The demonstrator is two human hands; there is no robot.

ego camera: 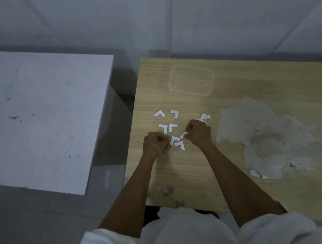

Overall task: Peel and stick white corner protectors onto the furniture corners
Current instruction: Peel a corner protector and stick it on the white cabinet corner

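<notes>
Left hand (pixel 155 144): fingers curled into a loose fist, knuckles up, low over the wooden table (pixel 179 170). Its fingertips sit just beside one loose protector (pixel 172 139); whether they grip it I cannot tell.

Right hand (pixel 198 133): fingers curled in tight, thumb and fingertips pinching a small white strip, the held protector (pixel 184 134), which juts out toward the left hand. The two hands are near each other, not touching.

Corner protectors, white, L-shaped, lying flat on the wood in a loose scatter beyond and between the hands:
- far-left protector (pixel 159 113)
- its neighbour (pixel 175 113), just to the right
- paired protectors (pixel 167 128), two pieces back to back, touching
- lowest protector (pixel 179 145), touching the loose one by the left hand
- folded protector (pixel 205 117), partly hidden behind the right hand's knuckles

Clear plastic container (pixel 191 80): rectangular, shallow, rounded corners, standing well beyond the scatter; the wood grain shows through its base.

Peeled patch (pixel 263 133): grey, veneer torn away, right of the hands.

White table (pixel 40 112): scuffed, beside the wooden one, a gap between them.
</notes>
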